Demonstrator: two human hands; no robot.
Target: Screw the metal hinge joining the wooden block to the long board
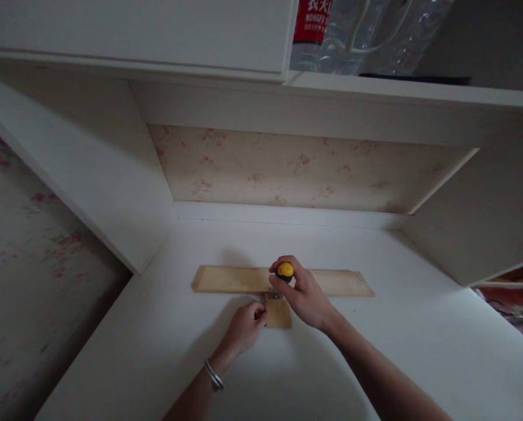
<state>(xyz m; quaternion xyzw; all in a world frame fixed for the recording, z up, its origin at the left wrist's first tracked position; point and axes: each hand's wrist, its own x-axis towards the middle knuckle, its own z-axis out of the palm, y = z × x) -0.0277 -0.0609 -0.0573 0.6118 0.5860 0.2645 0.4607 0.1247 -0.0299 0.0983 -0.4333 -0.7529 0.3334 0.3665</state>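
Note:
A long, light wooden board (230,279) lies crosswise on the white surface. Just below its middle sits a small wooden piece (279,316), and a small metal hinge (274,293) spans the place where the two meet. My right hand (303,295) is wrapped round a screwdriver (285,269) with a yellow and black handle, held upright over the hinge; its tip is hard to see. With fingers curled in, my left hand (247,324) pinches the left edge of the small wooden piece. My left wrist wears silver bangles (214,375).
The white desktop (191,240) is boxed in by a left side panel (90,158) and a right side panel (476,216). Overhead, a shelf (397,96) holds clear plastic bottles (353,35). Floral wallpaper (279,169) covers the back.

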